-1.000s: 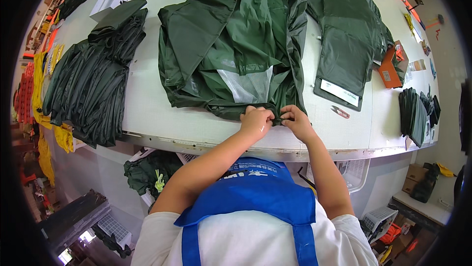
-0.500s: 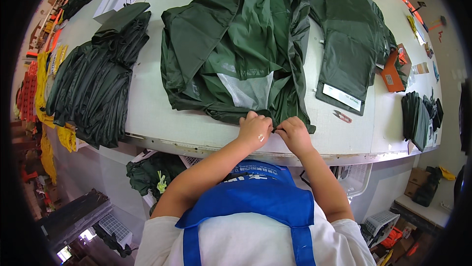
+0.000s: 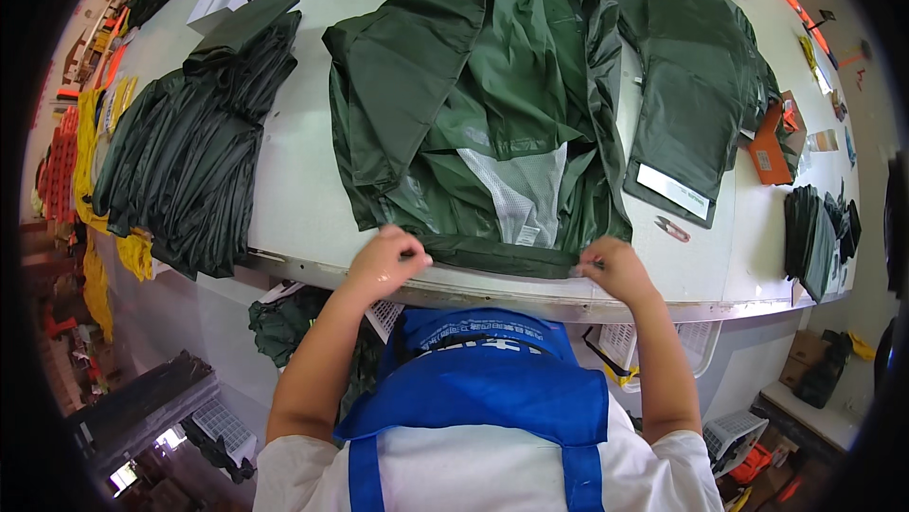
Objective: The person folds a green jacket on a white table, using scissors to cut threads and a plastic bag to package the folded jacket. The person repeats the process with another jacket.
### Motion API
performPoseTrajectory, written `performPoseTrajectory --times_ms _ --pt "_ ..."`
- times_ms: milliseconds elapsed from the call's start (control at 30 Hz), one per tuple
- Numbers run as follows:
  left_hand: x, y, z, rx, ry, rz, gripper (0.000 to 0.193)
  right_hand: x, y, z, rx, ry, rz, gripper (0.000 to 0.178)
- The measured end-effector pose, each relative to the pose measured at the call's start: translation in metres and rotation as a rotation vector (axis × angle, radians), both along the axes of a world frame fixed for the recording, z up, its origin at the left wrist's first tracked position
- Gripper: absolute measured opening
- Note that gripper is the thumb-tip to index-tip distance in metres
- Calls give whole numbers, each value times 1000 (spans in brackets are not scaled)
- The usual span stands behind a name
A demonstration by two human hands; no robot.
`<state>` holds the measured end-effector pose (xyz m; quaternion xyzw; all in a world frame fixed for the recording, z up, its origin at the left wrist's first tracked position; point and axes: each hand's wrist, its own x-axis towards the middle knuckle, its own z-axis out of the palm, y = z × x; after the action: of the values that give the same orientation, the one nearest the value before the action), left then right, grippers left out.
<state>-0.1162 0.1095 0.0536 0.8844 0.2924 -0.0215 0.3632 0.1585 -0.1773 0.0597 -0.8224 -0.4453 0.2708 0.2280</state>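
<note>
A dark green rain jacket [image 3: 530,67] lies spread on the white table, its hem toward me and a white mesh panel [image 3: 516,190] showing above the hem. My left hand [image 3: 386,266] is closed in a pinch at the hem's left part, with a bit of dark fabric between thumb and finger. At the right end of the same hem, my right hand [image 3: 617,270] pinches the edge with its fingertips. Between the two hands the hem band runs nearly straight along the table's front edge.
A tall stack of folded dark green garments [image 3: 185,157] stands to the left. On the right lie folded green garments [image 3: 691,95] with a white label card [image 3: 672,192], red-handled thread snips [image 3: 673,229] and an orange box [image 3: 772,147]. Another green stack [image 3: 808,242] sits at far right.
My hands, close together at the hem before, have moved apart, left hand leftward and right hand rightward. The bunched hem is now stretched out straight and the mesh panel is more spread.
</note>
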Motion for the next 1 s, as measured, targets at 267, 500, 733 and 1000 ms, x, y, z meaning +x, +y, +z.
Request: performPoseTrajectory --times_ms 267,500,733,1000 --pt "37 69 -40 563 -203 321 38 37 62 -32 25 -602 -377 61" --pt "39 120 56 -379 -453 488 21 75 24 -61 24 -83 -617 41" --pt "50 92 97 -74 -334 715 38 66 23 27 -95 214 -261 33" --pt "62 51 55 0 -127 206 29 109 100 6 178 -149 -485 55"
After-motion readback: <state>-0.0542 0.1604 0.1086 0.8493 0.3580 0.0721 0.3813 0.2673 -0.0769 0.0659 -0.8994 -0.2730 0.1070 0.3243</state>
